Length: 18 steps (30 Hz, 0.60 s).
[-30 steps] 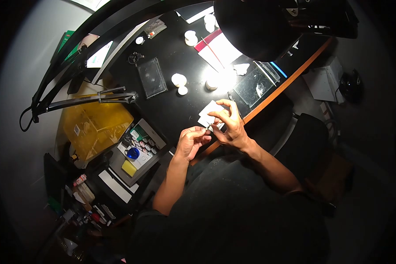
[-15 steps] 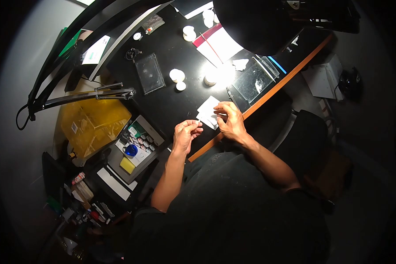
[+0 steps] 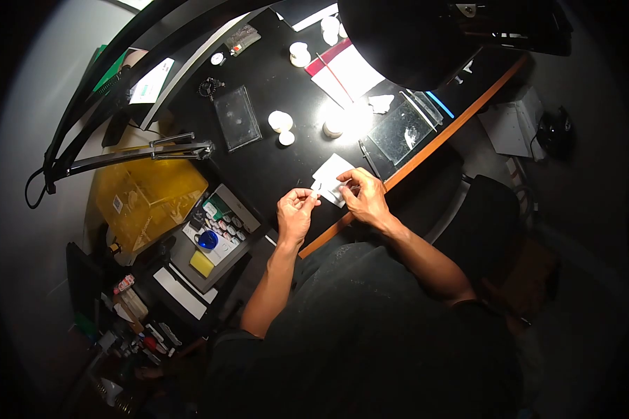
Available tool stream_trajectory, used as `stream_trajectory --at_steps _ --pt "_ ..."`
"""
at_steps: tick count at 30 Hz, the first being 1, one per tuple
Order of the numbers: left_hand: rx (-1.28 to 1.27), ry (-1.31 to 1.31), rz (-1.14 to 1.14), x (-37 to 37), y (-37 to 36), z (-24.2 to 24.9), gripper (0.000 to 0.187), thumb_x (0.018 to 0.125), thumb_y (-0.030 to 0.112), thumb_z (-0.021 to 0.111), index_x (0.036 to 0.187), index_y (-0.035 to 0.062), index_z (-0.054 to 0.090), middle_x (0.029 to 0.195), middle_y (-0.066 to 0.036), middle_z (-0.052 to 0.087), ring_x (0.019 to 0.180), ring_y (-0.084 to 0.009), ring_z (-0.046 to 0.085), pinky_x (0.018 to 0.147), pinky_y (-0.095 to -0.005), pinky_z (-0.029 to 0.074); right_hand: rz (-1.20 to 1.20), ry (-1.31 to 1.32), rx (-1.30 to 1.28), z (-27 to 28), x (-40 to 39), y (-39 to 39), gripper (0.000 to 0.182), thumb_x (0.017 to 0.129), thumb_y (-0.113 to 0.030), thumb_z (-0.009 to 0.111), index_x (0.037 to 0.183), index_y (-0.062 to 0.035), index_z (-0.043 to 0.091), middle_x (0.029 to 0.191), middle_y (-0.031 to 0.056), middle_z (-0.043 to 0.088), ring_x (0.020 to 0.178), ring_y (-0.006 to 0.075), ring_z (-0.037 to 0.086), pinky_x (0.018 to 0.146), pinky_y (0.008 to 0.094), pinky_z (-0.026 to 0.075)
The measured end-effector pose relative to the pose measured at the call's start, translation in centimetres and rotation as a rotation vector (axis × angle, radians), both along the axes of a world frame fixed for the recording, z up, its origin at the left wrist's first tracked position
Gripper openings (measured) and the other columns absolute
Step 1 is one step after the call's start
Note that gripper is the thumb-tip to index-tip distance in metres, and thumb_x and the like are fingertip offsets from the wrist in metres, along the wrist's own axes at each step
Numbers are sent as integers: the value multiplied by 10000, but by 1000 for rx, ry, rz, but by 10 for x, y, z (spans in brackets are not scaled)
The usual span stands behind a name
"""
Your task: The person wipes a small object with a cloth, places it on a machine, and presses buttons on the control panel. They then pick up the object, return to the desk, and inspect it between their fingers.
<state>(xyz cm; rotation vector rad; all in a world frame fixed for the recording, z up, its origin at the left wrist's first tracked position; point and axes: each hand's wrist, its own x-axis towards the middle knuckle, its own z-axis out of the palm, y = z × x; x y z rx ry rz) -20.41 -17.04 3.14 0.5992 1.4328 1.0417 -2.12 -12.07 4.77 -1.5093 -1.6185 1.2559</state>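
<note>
Right now left hand (image 3: 295, 211) pinches a tiny white bit (image 3: 316, 187) at its fingertips, right hand (image 3: 362, 195) curled shut on a small item, can't tell what; both just above white paper (image 3: 328, 172) near black desk (image 3: 272, 164) front edge, lamp (image 3: 405, 42) overhead

1. A small pale object (image 3: 315, 189), too tiny to identify, is pinched at the left fingertips above the desk's front edge.
2. A white square paper sheet (image 3: 328, 174) lies flat on the black desk, partly under the right fingers.
</note>
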Motion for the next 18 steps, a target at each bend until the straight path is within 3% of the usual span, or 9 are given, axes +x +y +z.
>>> stream_trajectory --at_steps 4,10,16,18 --pt "147 266 -65 2 -2 0 43 901 16 675 906 -23 657 814 -73 705 718 -110 666 677 -253 529 55 51 -42 2 -1 -2 185 842 -63 676 1013 6 699 950 153 713 749 221 708 674 325 555" --pt "236 463 -118 4 -1 9 34 874 15 686 877 -13 667 749 -75 700 681 -123 674 667 -265 531 124 64 26 8 -4 0 217 847 -89 716 1054 -25 710 964 124 728 780 204 707 669 319 551" --pt "208 433 -134 3 0 12 39 890 14 671 906 -21 666 787 -77 706 696 -124 677 670 -267 537 129 79 21 9 -5 -1 246 850 -91 724 1088 -33 704 969 121 732 776 199 701 666 311 547" --pt "112 206 -83 2 0 12 62 914 25 661 943 -29 668 853 -76 703 743 -118 665 701 -250 532 131 80 -5 12 -4 0 257 852 -92 724 1100 -30 699 967 120 734 784 192 703 672 305 548"
